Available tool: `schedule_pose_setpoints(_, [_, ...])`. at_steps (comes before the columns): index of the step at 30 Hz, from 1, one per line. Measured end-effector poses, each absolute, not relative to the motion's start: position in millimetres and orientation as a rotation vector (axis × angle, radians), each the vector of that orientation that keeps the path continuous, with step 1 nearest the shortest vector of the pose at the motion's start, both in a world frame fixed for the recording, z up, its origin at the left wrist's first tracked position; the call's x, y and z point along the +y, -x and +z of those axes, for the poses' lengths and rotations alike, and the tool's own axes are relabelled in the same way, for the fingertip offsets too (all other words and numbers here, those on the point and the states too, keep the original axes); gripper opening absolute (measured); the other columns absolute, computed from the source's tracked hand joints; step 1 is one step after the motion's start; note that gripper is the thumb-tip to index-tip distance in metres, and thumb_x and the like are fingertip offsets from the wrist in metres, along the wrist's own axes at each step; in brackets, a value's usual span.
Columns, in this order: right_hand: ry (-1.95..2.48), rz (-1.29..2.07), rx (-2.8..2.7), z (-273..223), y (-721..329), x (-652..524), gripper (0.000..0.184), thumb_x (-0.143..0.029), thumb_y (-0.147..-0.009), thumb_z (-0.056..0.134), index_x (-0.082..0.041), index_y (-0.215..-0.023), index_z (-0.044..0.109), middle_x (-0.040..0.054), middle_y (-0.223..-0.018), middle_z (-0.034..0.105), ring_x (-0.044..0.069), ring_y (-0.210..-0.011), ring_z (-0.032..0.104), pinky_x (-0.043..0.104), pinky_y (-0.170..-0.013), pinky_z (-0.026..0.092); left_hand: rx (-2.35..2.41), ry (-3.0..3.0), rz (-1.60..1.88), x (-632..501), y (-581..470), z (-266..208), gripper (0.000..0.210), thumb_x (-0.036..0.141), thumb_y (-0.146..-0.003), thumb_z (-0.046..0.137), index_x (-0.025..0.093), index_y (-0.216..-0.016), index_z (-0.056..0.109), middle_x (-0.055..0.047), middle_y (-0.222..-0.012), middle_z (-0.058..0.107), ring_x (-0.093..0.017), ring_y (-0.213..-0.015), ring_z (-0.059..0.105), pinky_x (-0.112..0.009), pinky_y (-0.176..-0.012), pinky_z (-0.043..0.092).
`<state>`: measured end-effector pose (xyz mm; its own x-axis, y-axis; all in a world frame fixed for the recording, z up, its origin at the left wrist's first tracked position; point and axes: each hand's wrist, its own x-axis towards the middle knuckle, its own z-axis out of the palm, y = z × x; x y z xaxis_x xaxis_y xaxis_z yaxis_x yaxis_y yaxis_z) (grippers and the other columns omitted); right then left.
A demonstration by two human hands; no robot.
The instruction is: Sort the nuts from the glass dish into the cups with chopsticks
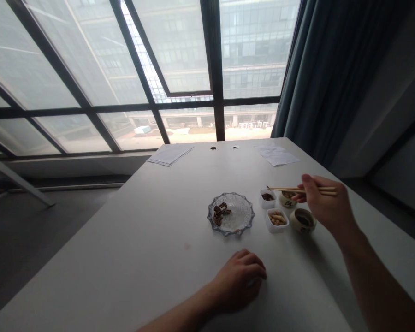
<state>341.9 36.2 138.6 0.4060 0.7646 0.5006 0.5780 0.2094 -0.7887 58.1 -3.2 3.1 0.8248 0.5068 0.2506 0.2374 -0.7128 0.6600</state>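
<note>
Your right hand (327,206) pinches wooden chopsticks (284,189) near the far white tub (269,204); slack fingers could let them cross. Your left hand (240,276) curls, contents hidden.

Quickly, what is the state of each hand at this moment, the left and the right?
Left hand: loosely curled, no held thing visible; open or closed cannot be told.
Right hand: closed, holding chopsticks.

The left forearm (190,306) slants in from the bottom edge; the left hand (240,279) is low, fingers loosely curled. The right forearm (376,276) rises from lower right, the right hand (328,205) lifted, thumb over bent fingers.
</note>
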Motion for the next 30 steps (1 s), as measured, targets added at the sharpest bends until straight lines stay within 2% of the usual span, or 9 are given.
schedule_pose_setpoints(6, [1.397, 0.320, -1.289, 139, -337, 40, 0.050, -0.067, -0.094, 0.069, -0.022, -0.074, 0.072, 0.0081, -0.065, 0.075, 0.028, -0.059, 0.078, 0.034, -0.053, 0.061, 0.531, -2.344, 0.595, -3, -57, 2, 0.027, 0.006, -0.088, 0.064, 0.024, -0.107, 0.071, -0.003, -0.114, 0.074, -0.021, -0.107, 0.063, -0.031, -0.102, 0.049])
schedule_pose_setpoints(11, [1.329, 0.381, -1.242, 145, -329, 31, 0.049, -0.068, -0.093, 0.069, -0.022, -0.077, 0.074, 0.0090, -0.069, 0.077, 0.027, -0.059, 0.077, 0.033, -0.053, 0.062, 0.539, -2.335, 0.597, -3, -55, 4, 0.032, 0.003, -0.085, 0.062, 0.023, -0.107, 0.072, -0.004, -0.112, 0.074, -0.020, -0.106, 0.063, -0.031, -0.100, 0.050])
schedule_pose_setpoints(16, [1.269, 0.593, -1.352, 139, -308, 20, 0.052, -0.068, -0.095, 0.066, -0.020, -0.079, 0.073, 0.0082, -0.071, 0.077, 0.026, -0.062, 0.077, 0.032, -0.056, 0.061, 0.551, -2.326, 0.609, -3, -57, 5, 0.029, 0.003, -0.085, 0.061, 0.022, -0.104, 0.073, -0.004, -0.110, 0.074, -0.021, -0.104, 0.063, -0.032, -0.098, 0.051])
schedule_pose_setpoints(21, [1.236, 0.729, -1.603, 121, -284, 23, 0.051, -0.065, -0.099, 0.063, -0.020, -0.077, 0.071, 0.0055, -0.069, 0.076, 0.021, -0.064, 0.076, 0.027, -0.055, 0.056, 0.559, -2.334, 0.624, -2, -58, 1, 0.029, 0.002, -0.083, 0.061, 0.022, -0.100, 0.073, -0.003, -0.107, 0.075, -0.021, -0.102, 0.062, -0.032, -0.096, 0.051])
schedule_pose_setpoints(25, [1.205, 0.752, -1.636, 98, -271, 37, 0.051, -0.065, -0.099, 0.062, -0.020, -0.075, 0.070, 0.0054, -0.069, 0.076, 0.021, -0.066, 0.076, 0.028, -0.061, 0.057, 0.526, -2.348, 0.622, -1, -57, 0, 0.029, 0.003, -0.085, 0.061, 0.022, -0.103, 0.072, -0.004, -0.108, 0.074, -0.021, -0.103, 0.062, -0.031, -0.098, 0.050])
schedule_pose_setpoints(30, [1.207, 0.835, -1.530, 71, -265, 54, 0.056, -0.072, -0.095, 0.063, -0.020, -0.078, 0.071, 0.0070, -0.071, 0.077, 0.024, -0.069, 0.080, 0.030, -0.063, 0.062, 0.543, -2.359, 0.575, -2, -56, 0, 0.028, 0.004, -0.085, 0.062, 0.023, -0.104, 0.072, -0.005, -0.109, 0.073, -0.022, -0.106, 0.062, -0.033, -0.100, 0.050])
